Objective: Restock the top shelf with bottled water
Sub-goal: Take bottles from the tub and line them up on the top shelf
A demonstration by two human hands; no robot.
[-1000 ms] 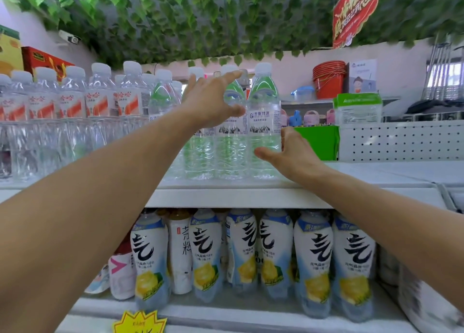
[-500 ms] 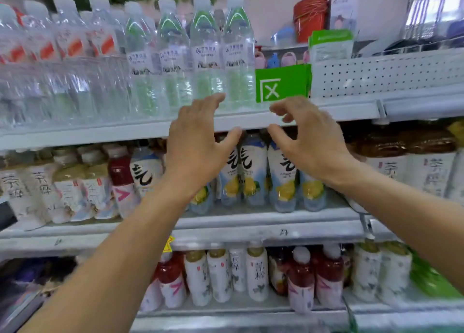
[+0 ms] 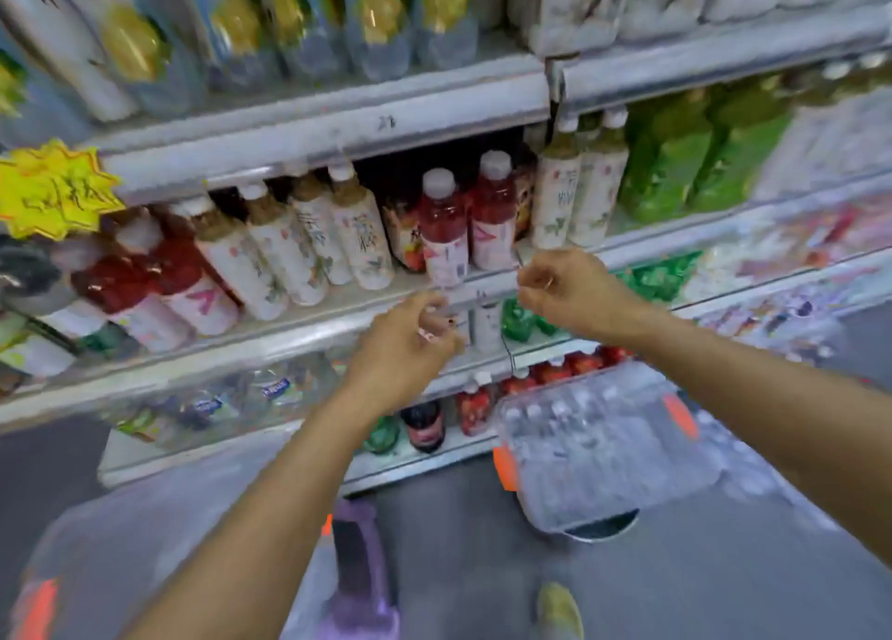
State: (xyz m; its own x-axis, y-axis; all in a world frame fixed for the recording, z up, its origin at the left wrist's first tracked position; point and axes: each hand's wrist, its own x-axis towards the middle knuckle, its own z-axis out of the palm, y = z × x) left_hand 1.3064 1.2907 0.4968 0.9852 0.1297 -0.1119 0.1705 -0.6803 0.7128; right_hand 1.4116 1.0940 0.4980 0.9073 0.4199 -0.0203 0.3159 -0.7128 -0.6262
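Both hands, left hand and right hand, hang loosely curled and empty before the lower shelves, so I judge the next move is reaching to the shrink-wrapped pack of bottled water on the floor below.

Both hands are off the top shelf's water bottles; the left hand and right hand now hang empty, fingers loosely curled, before lower shelves.

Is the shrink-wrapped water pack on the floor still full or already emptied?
Not emptied: white caps in rows show through the wrap of the water pack. Blur hides whether any are missing. Both the left hand and right hand hold nothing.
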